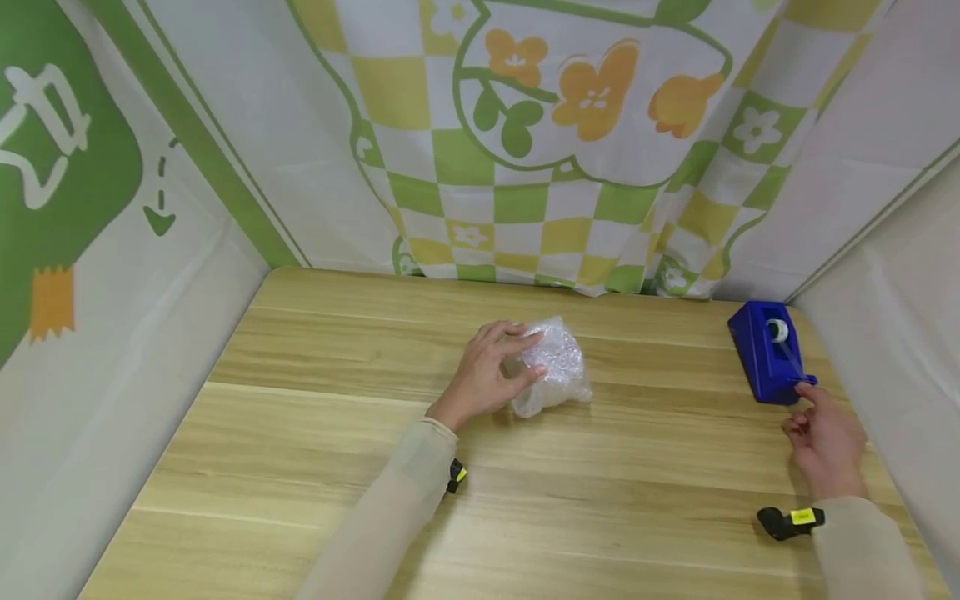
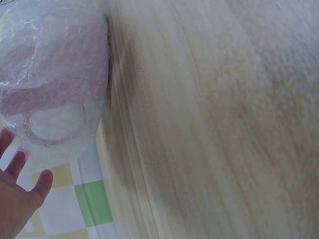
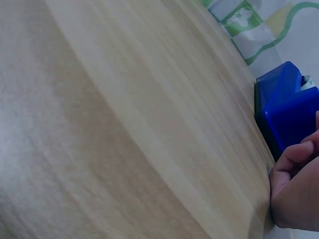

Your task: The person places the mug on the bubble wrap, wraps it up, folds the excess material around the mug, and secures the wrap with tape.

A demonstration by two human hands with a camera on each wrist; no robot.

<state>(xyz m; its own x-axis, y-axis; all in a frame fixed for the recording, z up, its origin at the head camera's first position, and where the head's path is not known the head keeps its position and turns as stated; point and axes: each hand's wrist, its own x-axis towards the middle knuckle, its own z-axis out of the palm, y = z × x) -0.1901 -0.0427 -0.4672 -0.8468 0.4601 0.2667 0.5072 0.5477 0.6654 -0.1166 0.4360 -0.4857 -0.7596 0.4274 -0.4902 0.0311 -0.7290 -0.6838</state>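
Note:
A bundle of clear bubble wrap (image 1: 553, 367) sits on the wooden table, with something pinkish and a rounded loop shape showing through it in the left wrist view. My left hand (image 1: 491, 372) rests at the bundle's left side, fingers spread and fingertips against the wrap. At the far right stands a blue tape dispenser (image 1: 761, 354) with a small roll of clear tape (image 1: 778, 331). A strip of tape runs from the roll to the dispenser's front end. There my right hand (image 1: 828, 437) pinches the tape's end, its other fingers curled under.
The wooden table (image 1: 337, 450) meets a checkered, flower-printed curtain (image 1: 517, 204) at its back edge. White fabric walls (image 1: 900, 317) close in both sides, the right one close beside the dispenser. A black strap end with a yellow label (image 1: 801, 517) sticks out from the right wrist.

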